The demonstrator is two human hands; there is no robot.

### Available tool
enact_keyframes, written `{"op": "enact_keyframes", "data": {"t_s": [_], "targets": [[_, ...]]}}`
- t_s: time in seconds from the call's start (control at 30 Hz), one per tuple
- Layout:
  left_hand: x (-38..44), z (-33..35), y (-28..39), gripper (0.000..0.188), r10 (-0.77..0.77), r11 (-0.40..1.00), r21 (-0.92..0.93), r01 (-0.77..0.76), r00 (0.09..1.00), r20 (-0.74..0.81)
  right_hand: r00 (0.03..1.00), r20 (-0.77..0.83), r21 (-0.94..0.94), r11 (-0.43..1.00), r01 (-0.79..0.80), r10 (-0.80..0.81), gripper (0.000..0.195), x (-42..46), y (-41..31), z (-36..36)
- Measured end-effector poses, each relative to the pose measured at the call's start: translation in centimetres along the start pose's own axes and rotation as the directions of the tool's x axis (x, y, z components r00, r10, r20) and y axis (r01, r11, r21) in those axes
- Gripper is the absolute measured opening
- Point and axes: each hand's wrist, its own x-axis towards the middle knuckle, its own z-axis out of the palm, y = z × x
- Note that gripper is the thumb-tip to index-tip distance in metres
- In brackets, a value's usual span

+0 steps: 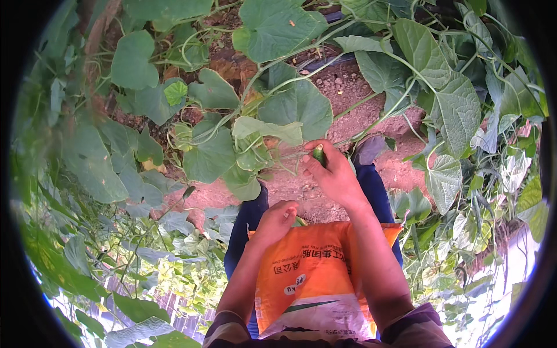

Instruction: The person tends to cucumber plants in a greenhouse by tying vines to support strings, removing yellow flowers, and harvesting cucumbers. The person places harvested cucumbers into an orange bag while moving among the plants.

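My right hand (333, 174) is closed around a small green cucumber (319, 155). Its pale cut-looking end pokes out between thumb and fingers; most of the rest is hidden by the hand. Thin vine stems pass close to the fingertips. My left hand (275, 221) hovers over the top edge of the bag with its fingers curled. No object shows in it, though the inside of the palm is hidden. An orange and white woven sack (313, 269) bearing print hangs at my front like an apron, between my forearms.
Broad-leaved cucumber vines (296, 104) spread across the ground ahead, with long stems crossing. Reddish bare soil (343, 87) shows between leaves. A shoe (369, 148) is planted beside the stems. Taller hanging foliage (474, 209) stands to the right, more leaves (91, 161) to the left.
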Motion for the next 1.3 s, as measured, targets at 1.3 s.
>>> {"op": "enact_keyframes", "data": {"t_s": [1.3], "targets": [[-1.3,-1.3,-3.4,0.031,0.107,0.978,-0.186,-0.094,0.993,0.058,0.994,0.103,-0.406,0.911,0.069,-0.029,0.020,-2.2,4.5,6.3]]}}
